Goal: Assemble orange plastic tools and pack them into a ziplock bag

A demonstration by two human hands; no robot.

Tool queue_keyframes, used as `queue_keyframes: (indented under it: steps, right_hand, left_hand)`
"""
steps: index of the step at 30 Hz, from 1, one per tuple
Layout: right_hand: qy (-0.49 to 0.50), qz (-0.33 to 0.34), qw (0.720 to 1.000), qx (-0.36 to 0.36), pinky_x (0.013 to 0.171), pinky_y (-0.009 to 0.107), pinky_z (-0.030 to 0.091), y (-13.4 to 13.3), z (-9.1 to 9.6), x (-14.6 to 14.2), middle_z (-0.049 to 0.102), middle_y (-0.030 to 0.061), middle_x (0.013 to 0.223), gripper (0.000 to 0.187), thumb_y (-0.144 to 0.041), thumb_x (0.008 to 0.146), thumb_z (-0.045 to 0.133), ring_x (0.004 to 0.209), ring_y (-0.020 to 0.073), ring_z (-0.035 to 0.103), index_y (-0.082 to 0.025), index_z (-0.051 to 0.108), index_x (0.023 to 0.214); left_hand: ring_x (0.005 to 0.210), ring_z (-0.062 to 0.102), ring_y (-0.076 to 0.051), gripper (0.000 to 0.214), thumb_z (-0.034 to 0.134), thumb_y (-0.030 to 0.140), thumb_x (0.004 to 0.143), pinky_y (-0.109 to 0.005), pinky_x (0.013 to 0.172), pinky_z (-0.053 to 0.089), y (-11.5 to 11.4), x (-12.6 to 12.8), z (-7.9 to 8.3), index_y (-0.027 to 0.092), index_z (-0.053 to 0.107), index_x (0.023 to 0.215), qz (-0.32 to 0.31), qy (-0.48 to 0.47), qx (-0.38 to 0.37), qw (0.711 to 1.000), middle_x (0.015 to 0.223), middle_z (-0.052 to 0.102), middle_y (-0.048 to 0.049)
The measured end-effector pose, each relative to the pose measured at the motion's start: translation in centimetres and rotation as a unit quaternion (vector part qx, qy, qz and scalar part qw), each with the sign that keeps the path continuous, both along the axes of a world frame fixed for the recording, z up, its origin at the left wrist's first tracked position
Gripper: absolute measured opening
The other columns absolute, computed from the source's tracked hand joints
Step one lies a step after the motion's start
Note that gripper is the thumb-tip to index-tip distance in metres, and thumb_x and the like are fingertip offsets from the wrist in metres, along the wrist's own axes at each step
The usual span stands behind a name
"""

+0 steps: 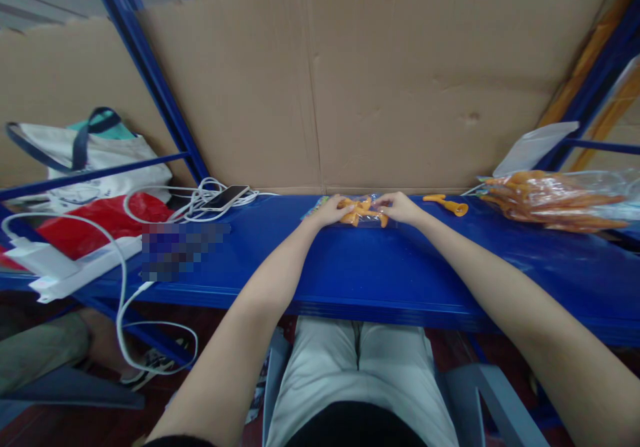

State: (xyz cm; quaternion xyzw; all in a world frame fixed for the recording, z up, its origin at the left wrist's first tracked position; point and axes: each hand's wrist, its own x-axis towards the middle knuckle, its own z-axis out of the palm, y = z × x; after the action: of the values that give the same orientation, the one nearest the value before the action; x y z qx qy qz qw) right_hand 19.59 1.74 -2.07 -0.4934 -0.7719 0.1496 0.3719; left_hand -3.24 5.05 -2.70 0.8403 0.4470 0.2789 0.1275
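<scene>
A small clear plastic bag with orange plastic parts (pixel 361 215) in it lies on the blue shelf top in front of me. My left hand (pixel 334 212) is at the bag's left end, its fingers bent and closed on the film beside a colourful printed piece (pixel 314 208). At the upper right of the bag, my right hand (pixel 401 207) pinches the film between thumb and fingers. To the right of that hand lies a loose orange part (pixel 453 205) with a flared round end.
At right sits a large clear bag of orange parts (pixel 545 200). At left are a phone (pixel 227 197) on coiled white cables, a white power strip (pixel 85 267), a red bag (pixel 105 223) and a canvas tote (pixel 100 163). Cardboard (pixel 375 87) closes the back. Another person's leg (pixel 45 347) shows lower left.
</scene>
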Motion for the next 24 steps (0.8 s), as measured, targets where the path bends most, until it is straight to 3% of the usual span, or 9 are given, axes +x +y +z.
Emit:
queue_keyframes:
  steps: [4,7,11,15,19,24]
  right_hand:
    - [0.101,0.016,0.994,-0.032,0.087,0.029,0.056,0.2,-0.3,-0.6,0.076,0.0043,0.089,0.03,0.001,0.067,0.054,0.09,0.0178,0.072,-0.016,0.075,0.079]
    - [0.159,0.001,0.984,-0.078,0.088,0.028,0.056,-0.5,-0.1,-1.1,0.076,0.0056,0.097,0.037,0.006,0.067,0.053,0.095,0.0163,0.07,-0.015,0.074,0.088]
    - [0.211,-0.026,0.965,-0.154,0.074,0.021,0.058,-1.3,0.3,-1.3,0.073,0.0071,0.1,0.043,0.01,0.066,0.059,0.086,0.0138,0.069,-0.016,0.07,0.099]
    - [0.217,-0.077,0.957,-0.177,0.062,0.016,0.054,-1.3,0.6,-1.0,0.069,0.0025,0.083,0.034,0.005,0.07,0.068,0.067,0.0074,0.064,-0.016,0.068,0.097]
    - [0.17,-0.138,0.958,-0.185,0.042,0.015,0.044,-1.5,1.2,-0.3,0.055,-0.0029,0.054,0.01,-0.008,0.078,0.072,0.043,0.0051,0.048,-0.014,0.064,0.077]
    - [0.107,-0.105,0.944,-0.295,0.029,0.016,0.023,-2.5,1.7,0.3,0.042,-0.005,0.038,0.031,-0.018,0.083,0.07,0.031,0.0029,0.031,-0.016,0.052,0.058]
  left_hand:
    - [0.114,0.062,-0.024,0.031,0.057,0.037,0.086,-0.032,0.1,0.046,0.4,-0.2,-0.1,0.017,0.064,0.109,0.026,0.005,-0.001,1.0,0.12,0.069,-0.0099]
    - [0.111,0.063,-0.025,0.035,0.057,0.035,0.086,-0.032,0.097,0.047,0.5,-0.4,-0.2,0.014,0.063,0.112,0.028,-0.009,-0.02,0.999,0.121,0.068,-0.0132]
    - [0.106,0.065,-0.027,0.035,0.062,0.037,0.082,-0.032,0.093,0.048,0.5,-0.4,-0.2,0.014,0.065,0.108,0.028,-0.027,-0.036,0.999,0.114,0.07,-0.0127]
    - [0.106,0.064,-0.026,0.032,0.064,0.036,0.08,-0.031,0.092,0.047,0.4,-0.3,-0.1,0.016,0.065,0.105,0.035,-0.023,-0.032,0.999,0.113,0.07,-0.0111]
    - [0.104,0.064,-0.025,0.026,0.062,0.034,0.081,-0.032,0.092,0.048,0.3,-0.3,0.0,0.018,0.065,0.102,0.024,-0.015,-0.029,0.999,0.111,0.071,-0.0083]
    - [0.107,0.063,-0.026,0.028,0.063,0.033,0.081,-0.033,0.095,0.048,0.5,-0.3,-0.3,0.016,0.065,0.103,0.021,-0.022,-0.029,0.999,0.112,0.07,-0.0099]
